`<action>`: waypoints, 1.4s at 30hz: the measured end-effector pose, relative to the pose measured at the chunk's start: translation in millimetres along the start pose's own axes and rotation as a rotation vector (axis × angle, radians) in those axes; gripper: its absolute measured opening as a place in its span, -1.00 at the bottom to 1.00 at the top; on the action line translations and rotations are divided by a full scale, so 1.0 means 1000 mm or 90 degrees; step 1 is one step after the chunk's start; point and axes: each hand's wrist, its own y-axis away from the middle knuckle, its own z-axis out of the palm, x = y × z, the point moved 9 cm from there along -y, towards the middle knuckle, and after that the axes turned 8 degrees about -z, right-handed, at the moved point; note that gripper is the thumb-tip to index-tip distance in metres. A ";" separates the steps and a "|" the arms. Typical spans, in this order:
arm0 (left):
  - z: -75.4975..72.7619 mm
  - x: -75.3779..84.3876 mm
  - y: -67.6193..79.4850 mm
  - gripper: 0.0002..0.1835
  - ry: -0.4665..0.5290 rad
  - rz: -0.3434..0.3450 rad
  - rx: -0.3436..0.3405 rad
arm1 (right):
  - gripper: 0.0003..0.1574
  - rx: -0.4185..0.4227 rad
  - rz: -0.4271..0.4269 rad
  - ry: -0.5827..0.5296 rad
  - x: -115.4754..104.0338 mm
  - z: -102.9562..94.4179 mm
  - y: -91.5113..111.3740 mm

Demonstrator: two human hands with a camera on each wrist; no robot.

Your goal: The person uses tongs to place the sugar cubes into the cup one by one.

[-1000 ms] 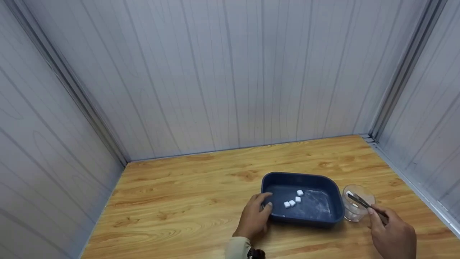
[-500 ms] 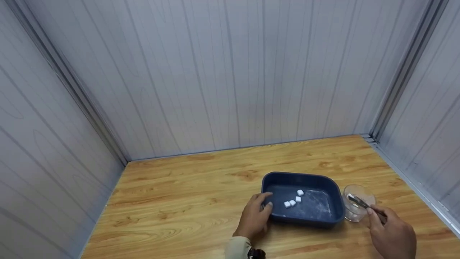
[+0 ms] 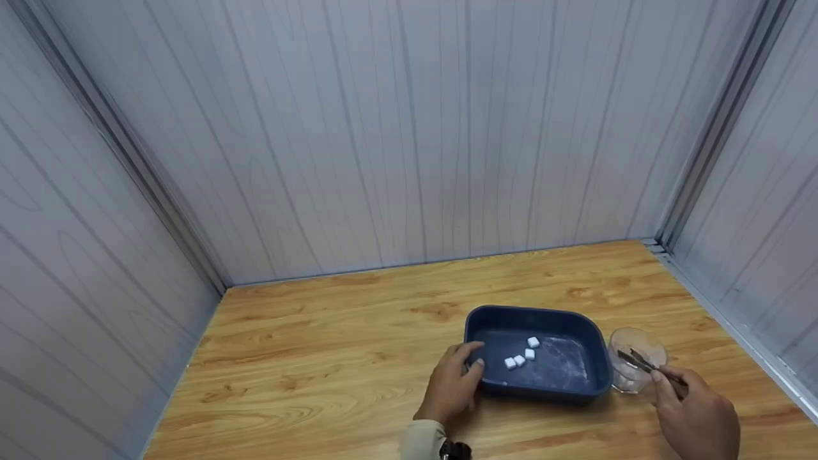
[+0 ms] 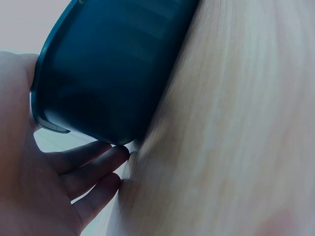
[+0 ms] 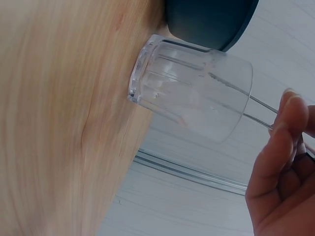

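Note:
My left hand [image 3: 450, 383] grips the left end of a dark blue rectangular tub [image 3: 543, 392], with thumb and forefinger over the rim. In the left wrist view, the other fingers [image 4: 101, 194] lie against its outer wall, low by the table. Several small white cubes [image 3: 533, 342] sit on the tub's floor. Just right of the tub stands a clear drinking glass [image 3: 626, 385]. My right hand [image 3: 700, 412] pinches thin metal tongs [image 5: 263, 104], whose parted tips reach down inside the glass. No cube shows between the tips.
A wood-grain tabletop [image 3: 307, 358] lies beneath everything, with bare surface left of the tub. Pale panelled walls [image 3: 358, 140] enclose the back and both sides. White powdery smears mark the tub's floor.
The tong tips, close together half a second ago with white showing at them, have spread apart in the glass, and the white is gone from view there. My left hand and the tub stay put.

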 end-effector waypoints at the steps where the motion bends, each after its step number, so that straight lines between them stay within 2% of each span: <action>1: 0.000 0.000 0.000 -0.64 0.001 -0.001 -0.001 | -0.61 0.002 0.004 -0.002 0.000 0.000 0.000; 9: -0.001 0.000 0.001 -0.64 -0.004 -0.002 0.010 | -0.69 0.073 0.010 -0.025 -0.003 -0.014 0.002; 15: -0.001 0.000 0.000 -0.64 -0.003 -0.002 0.011 | -0.69 0.099 0.011 -0.077 -0.009 -0.019 0.003; 26: 0.000 -0.001 0.000 -0.64 0.003 0.003 0.002 | -0.77 0.164 -0.044 -0.112 -0.017 -0.025 0.005; 38: 0.000 0.000 0.001 -0.64 0.007 -0.003 0.000 | -0.81 0.169 -0.040 -0.139 -0.021 -0.019 0.006; 42: 0.000 -0.001 0.000 -0.64 0.005 -0.009 0.004 | -0.84 0.171 -0.054 -0.140 -0.025 -0.014 0.007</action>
